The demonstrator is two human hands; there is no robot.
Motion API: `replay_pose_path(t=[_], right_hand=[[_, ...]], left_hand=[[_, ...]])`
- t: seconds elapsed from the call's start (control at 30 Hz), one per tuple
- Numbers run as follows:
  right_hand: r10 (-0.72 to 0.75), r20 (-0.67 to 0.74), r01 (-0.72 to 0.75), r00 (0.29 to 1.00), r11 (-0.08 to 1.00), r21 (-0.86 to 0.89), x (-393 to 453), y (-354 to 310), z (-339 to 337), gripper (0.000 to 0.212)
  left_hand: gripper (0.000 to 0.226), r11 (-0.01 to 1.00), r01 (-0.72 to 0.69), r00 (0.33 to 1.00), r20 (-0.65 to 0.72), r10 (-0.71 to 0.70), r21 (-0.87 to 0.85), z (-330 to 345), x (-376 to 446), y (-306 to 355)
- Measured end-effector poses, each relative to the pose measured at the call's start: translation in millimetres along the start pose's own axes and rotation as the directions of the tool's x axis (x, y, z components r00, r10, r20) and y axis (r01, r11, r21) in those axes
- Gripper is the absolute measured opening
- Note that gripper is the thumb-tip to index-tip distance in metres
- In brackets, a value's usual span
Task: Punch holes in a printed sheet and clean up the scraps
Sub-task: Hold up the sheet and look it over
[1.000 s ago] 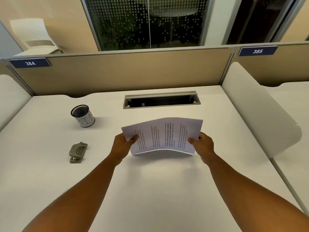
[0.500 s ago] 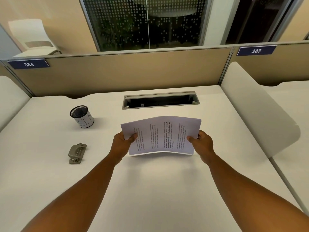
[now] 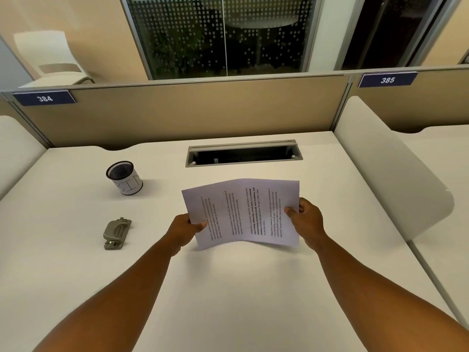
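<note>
White paper, the printed sheet [image 3: 241, 212], hangs above the middle of the desk [image 3: 228, 301], pinched at its two short ends. Both forearms reach in from the near edge and converge on it. The left hand [image 3: 181, 231] grips the sheet's left end, thumb on top near the lower corner, the other fingers hidden underneath. The right hand [image 3: 308, 222] grips the right end the same way, thumb laid over the paper, knuckles curled behind it.

The sheet's long axis runs left to right, and it bows upward along a soft ridge near its centre, so the two halves slope down toward the hands. Its lines of print run near to far, turned sideways to the viewer; the words are too small to read, apart from one bolder block right of centre.

Well to the left on the desk lies the grey metal hole punch [image 3: 117, 233], its long axis running near to far. Farther back stands the mesh-lined cup [image 3: 124, 177], its label showing faint letters that are hard to make out.
</note>
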State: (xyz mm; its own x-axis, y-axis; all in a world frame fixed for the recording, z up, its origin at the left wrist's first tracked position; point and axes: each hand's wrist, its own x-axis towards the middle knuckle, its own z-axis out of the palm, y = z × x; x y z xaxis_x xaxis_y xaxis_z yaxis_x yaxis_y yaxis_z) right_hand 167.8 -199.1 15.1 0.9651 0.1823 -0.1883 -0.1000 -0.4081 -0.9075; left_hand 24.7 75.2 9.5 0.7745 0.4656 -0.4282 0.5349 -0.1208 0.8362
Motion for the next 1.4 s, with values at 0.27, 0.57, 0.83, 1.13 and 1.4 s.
replay_pose_path(t=[0.27, 0.57, 0.83, 1.13, 1.4], right_hand=[[0.046, -0.040, -0.040, 0.998, 0.990, 0.136, 3.3, -0.7, -7.0, 0.013], [0.159, 0.003, -0.142, 0.987, 0.874, 0.465, 5.5, 0.6, -16.0, 0.018], [0.188, 0.087, -0.198, 0.978, 0.728, 0.656, -0.3, -7.5, -8.3, 0.035], [0.133, 0.255, -0.282, 0.958, 0.610, 0.740, -2.6, -4.7, 0.7, 0.041], [0.043, 0.381, -0.339, 0.923, 0.558, 0.758, -10.2, -6.9, 9.1, 0.049]], left_hand=[[0.021, 0.963, -0.053, 0.994, -0.107, 0.025, -0.264, -2.9, 3.2, 5.8], [0.029, 0.869, -0.068, 0.992, -0.128, 0.006, -0.489, 3.1, -0.1, 15.6], [0.034, 0.797, -0.163, 0.986, -0.117, 0.117, -0.582, 26.1, -1.3, 47.6], [0.028, 0.753, -0.221, 0.975, -0.146, 0.166, -0.620, 45.6, -6.8, 66.8], [0.034, 0.713, -0.273, 0.961, -0.155, 0.228, -0.646, 52.1, -13.1, 75.5]])
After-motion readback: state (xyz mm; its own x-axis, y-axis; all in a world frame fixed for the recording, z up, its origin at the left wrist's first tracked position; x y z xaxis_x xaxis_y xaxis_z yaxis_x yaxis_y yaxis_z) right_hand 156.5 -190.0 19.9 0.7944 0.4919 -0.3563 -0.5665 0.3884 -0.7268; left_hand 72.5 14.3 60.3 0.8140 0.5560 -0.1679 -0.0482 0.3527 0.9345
